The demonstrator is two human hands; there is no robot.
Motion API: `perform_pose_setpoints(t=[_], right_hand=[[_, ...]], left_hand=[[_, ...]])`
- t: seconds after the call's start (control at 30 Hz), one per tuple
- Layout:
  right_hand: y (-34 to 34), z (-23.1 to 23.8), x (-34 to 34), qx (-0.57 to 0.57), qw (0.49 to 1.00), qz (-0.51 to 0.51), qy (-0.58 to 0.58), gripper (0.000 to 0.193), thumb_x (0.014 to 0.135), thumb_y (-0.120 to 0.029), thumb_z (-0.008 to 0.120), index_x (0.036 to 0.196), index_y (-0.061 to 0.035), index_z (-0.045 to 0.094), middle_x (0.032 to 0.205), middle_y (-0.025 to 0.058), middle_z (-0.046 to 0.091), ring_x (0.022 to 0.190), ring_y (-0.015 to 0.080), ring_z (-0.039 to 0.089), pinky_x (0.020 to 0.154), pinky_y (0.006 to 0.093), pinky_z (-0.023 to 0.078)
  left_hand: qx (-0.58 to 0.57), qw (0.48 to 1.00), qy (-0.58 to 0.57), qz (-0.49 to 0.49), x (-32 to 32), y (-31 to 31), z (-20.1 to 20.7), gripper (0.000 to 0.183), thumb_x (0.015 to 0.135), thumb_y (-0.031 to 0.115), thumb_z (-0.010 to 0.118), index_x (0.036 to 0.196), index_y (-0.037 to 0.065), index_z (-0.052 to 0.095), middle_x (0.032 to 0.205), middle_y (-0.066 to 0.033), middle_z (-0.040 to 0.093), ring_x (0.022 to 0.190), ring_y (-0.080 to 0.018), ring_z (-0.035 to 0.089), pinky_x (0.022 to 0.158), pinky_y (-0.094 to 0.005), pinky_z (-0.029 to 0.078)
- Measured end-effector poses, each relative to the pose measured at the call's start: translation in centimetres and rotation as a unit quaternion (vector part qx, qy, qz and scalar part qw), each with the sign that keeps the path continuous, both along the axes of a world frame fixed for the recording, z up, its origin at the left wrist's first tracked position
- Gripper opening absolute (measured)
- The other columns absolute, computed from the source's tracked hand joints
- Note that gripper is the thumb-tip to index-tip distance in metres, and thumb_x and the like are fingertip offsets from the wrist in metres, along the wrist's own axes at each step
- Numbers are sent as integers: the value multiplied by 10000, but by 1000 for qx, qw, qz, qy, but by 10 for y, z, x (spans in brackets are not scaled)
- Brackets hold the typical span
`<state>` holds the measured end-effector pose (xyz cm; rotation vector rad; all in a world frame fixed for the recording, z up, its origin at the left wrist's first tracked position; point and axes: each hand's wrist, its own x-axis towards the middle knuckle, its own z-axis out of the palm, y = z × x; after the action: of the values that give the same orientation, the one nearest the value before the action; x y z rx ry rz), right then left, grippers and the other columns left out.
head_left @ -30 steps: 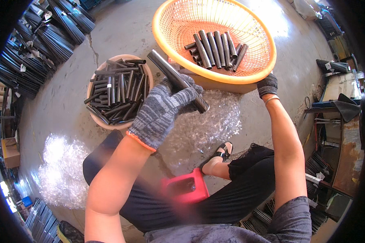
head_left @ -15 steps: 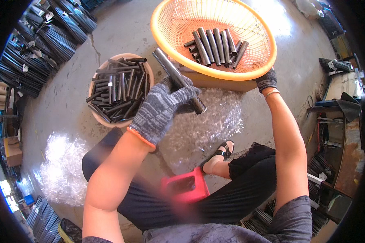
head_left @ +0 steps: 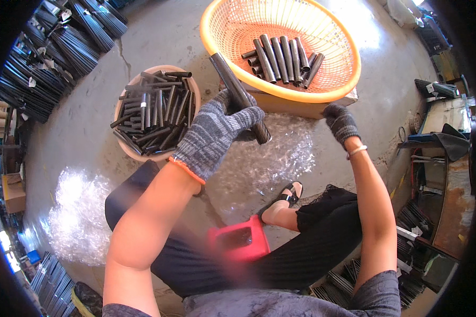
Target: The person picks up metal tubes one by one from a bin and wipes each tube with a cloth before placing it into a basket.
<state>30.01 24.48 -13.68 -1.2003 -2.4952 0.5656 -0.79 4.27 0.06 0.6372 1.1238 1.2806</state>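
Grey striped knit with an orange cuff covers your left hand [head_left: 214, 127], its fingers and thumb wrapped around a dark, glossy, round tube [head_left: 228, 76]. You hold that tube aslant in the air, its upper end leaning left and its lower end jutting out past your thumb. Your right hand [head_left: 341, 124], in a dark grey knit glove, has its fingers bent inward, near the corner of a brown box [head_left: 296, 109]; you cannot tell from this view whether they touch or hold anything. A pale, thin bracelet [head_left: 357, 151] rings your right wrist.

Past your fingers, a large orange plastic mesh basket [head_left: 280, 94] sits tilted above the brown box, with a batch of short dark tubes [head_left: 285, 58] lying side by side and stacked in it. To your left, a round, pale pink tub [head_left: 197, 98] is heaped with dark tube pieces [head_left: 156, 111] pointing every way.

Below your hands, crinkled clear plastic scraps [head_left: 272, 153] spread over the grey concrete floor [head_left: 158, 31], near your black sandal [head_left: 288, 198] and a red plastic stool [head_left: 255, 240]. Farther left you have another shiny clear plastic heap [head_left: 79, 222]; beyond, long dark rods [head_left: 63, 53] are stacked in bundles.
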Motion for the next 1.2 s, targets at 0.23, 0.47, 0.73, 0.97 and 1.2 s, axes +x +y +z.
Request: perform_pose_setpoints(t=[0.23,0.47,0.73,0.97,1.2], right_hand=[[-122,114,-107,-397,868,55,294,132,798,-59,671,909,8,649,803,73,641,730,158,579,711,308,489],[-151,126,-129,-92,961,81,249,163,720,-25,688,881,-28,657,853,131,649,779,281,627,720,345,493],[-148,124,-139,-48,964,116,233,114,711,-26,622,824,-29,628,798,172,611,766,355,598,684,399,482],[-147,124,-138,-58,968,122,212,170,694,24,651,858,-19,659,840,121,661,720,237,642,664,305,510],[-151,114,-143,15,969,110,219,142,703,-11,614,841,-47,613,794,141,606,712,325,604,622,385,484]], left_hand=[[-2,993,112,21,-7,-2,-1,265,834,115,677,1040,4,553,933,-89,632,830,-177,639,750,-303,548],[9,992,117,51,-13,-6,-1,231,844,129,666,1020,13,571,910,-78,645,830,-155,628,769,-278,531],[19,973,222,59,-8,-6,-3,248,840,154,675,1027,11,595,916,-68,655,810,-131,613,752,-261,514],[5,971,234,58,-10,-4,0,247,818,138,695,998,-5,606,864,-64,657,749,-125,612,696,-259,515],[-7,967,237,91,-4,-5,1,208,819,123,689,979,10,619,863,-51,651,752,-127,617,713,-266,524]])
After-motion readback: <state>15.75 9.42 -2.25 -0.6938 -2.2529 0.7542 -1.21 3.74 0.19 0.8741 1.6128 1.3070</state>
